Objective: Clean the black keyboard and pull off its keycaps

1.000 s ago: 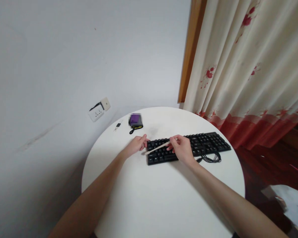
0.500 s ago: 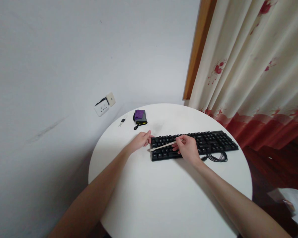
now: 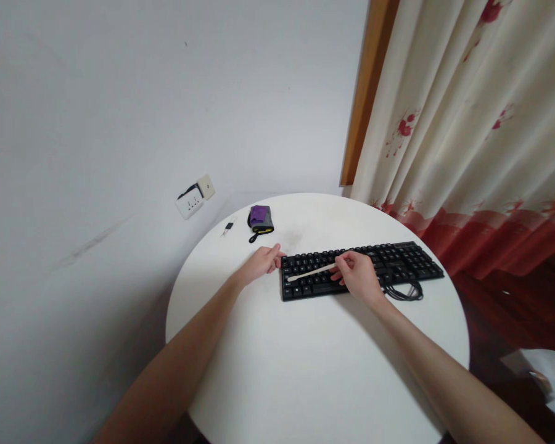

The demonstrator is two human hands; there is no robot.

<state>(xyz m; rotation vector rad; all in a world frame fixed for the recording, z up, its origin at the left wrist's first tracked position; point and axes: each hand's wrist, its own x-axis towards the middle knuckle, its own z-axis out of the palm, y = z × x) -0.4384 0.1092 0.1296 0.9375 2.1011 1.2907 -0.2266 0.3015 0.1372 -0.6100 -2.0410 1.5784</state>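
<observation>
A black computer keyboard [image 3: 321, 287] lies on the white round table [image 3: 305, 364]. My left hand [image 3: 261, 263] is at its left end, fingers curled against the edge and holding it there. Above the keys my right hand [image 3: 357, 274] pinches a thin cream-coloured stick with a slightly wider tip [image 3: 311, 272]. The stick points left, its tip at the keys near the keyboard's left end; whether it presses on them I cannot tell. The keyboard's coiled black cable [image 3: 404, 292] lies in front of its right part, partly behind my right wrist.
At the back left sits a small grey pouch with a purple cloth [image 3: 259, 214] on top. Near it lies a small black item with thin pale ends [image 3: 229, 226]. The wall has a socket [image 3: 189, 203]; a flowered curtain [image 3: 444, 142] hangs at the right.
My right hand has moved slightly right, and the stick's tip has shifted from the keyboard's left edge inward over the keys. My left hand has stayed in place.
</observation>
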